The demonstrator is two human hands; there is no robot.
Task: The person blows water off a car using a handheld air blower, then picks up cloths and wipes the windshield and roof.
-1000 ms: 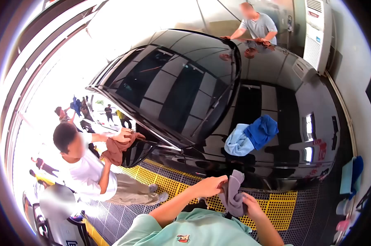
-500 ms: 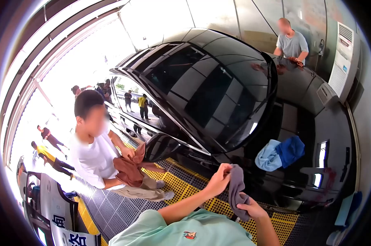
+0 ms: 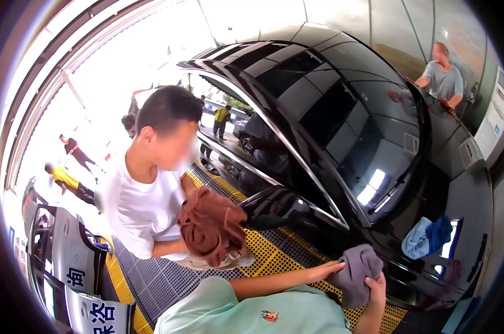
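Between my two hands, in front of my body, is a grey cloth (image 3: pixel 359 274). My left hand (image 3: pixel 325 271) pinches its left edge, and my right hand (image 3: pixel 376 286) grips its right side with the fingers wrapped round it. Just beyond them stands a black car (image 3: pixel 341 111). On its bonnet lie a light blue cloth (image 3: pixel 416 238) and a dark blue cloth (image 3: pixel 440 231), side by side. A co-worker in a white shirt (image 3: pixel 151 206) stands at the left near the side mirror (image 3: pixel 282 207), holding a brown cloth (image 3: pixel 212 225).
Another person in grey (image 3: pixel 444 80) is across the car with a reddish cloth. Yellow and grey grating (image 3: pixel 146 273) covers the floor. A silver vehicle (image 3: pixel 68 250) stands at lower left, with people beyond it. A white upright unit (image 3: pixel 494 125) is at the right wall.
My view has swung left, so the car and its cloths appear further right. The grey cloth is now bunched up rather than hanging long. The nearby co-worker appears closer, the brown cloth bundled.
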